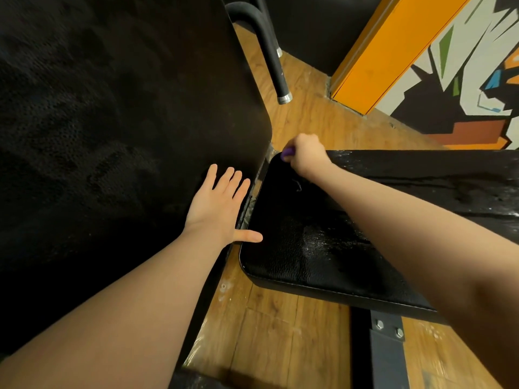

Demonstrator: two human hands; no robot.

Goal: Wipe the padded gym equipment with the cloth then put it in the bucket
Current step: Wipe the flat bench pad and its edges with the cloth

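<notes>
A black padded seat (303, 248) fills the centre right, its surface glistening wet in patches. A large black padded backrest (112, 122) rises on the left. My right hand (307, 155) is closed around a purple cloth (288, 153), only a small bit of which shows, pressed at the seat's far corner by the gap between the two pads. My left hand (222, 203) lies flat with fingers spread on the lower edge of the backrest, thumb reaching onto the seat. No bucket is in view.
A black curved handle bar (269, 51) with a metal end cap hangs above the wooden floor (280, 332). An orange pillar (379, 51) and a painted wall (463, 80) stand at the upper right. A bolted metal frame (387, 346) supports the seat.
</notes>
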